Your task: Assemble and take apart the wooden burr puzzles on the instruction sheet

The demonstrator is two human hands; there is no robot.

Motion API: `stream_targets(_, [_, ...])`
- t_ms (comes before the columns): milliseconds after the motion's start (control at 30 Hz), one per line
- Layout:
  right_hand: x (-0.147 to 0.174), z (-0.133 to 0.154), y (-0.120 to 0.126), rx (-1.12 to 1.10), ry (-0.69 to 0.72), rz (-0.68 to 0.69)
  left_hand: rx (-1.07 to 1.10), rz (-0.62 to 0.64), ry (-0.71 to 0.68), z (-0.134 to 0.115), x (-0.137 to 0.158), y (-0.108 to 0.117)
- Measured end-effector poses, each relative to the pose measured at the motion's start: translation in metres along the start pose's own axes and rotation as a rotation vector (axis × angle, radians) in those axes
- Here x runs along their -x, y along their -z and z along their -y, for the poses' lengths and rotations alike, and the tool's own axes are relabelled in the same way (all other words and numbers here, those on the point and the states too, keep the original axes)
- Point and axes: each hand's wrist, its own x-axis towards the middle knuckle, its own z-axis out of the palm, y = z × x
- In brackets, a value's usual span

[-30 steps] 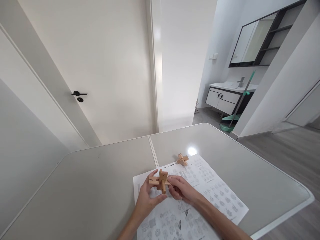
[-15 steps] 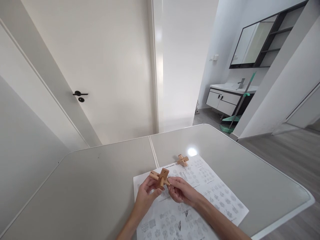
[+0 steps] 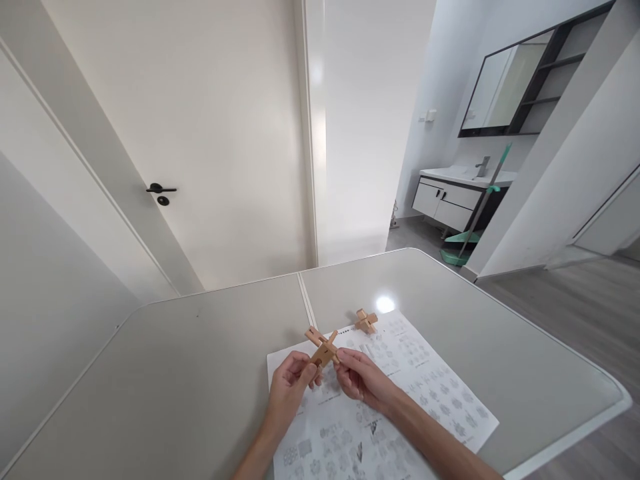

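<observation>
Between my two hands is a wooden interlocking puzzle (image 3: 324,349), made of light brown bars crossing one another, held above a printed sheet. My left hand (image 3: 291,385) pinches the lower left end of a bar between thumb and fingers. With thumb and fingertips, my right hand (image 3: 361,375) grips the right end of another bar; its other fingers are curled. A second wooden puzzle (image 3: 367,321), a small assembled cross, rests at the top edge of the printed sheet (image 3: 450,400), which carries rows of grey diagrams.
The grey table (image 3: 200,373) has a pale edge and a seam (image 3: 307,303) across it. Beyond stands a white door (image 3: 225,133) with a black handle. At the right are a sink cabinet (image 3: 445,200) and a green dustpan (image 3: 455,257) on the floor.
The held puzzle has been turned, so its flat bar now slants down to the left by my left thumb. My left fingers have shifted their grip; the second puzzle stays put.
</observation>
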Motion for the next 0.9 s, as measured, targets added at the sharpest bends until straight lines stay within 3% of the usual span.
stream_targets(167, [-0.001, -0.003, 0.0, -0.002, 0.027, -0.007, 0.033, 0.02, -0.009, 0.005, -0.001, 0.005])
stream_targets(533, [0.001, 0.005, -0.001, -0.06, 0.128, -0.123, -0.145, 0.066, -0.017, 0.006, 0.002, 0.005])
stream_targets(700, [-0.002, 0.005, 0.003, -0.131, 0.133, -0.151, -0.186, -0.209, -0.057, 0.006, -0.009, 0.023])
stream_targets(900, [-0.003, 0.007, 0.002, -0.182, 0.143, -0.176, -0.692, -0.321, -0.103, 0.01, -0.025, 0.065])
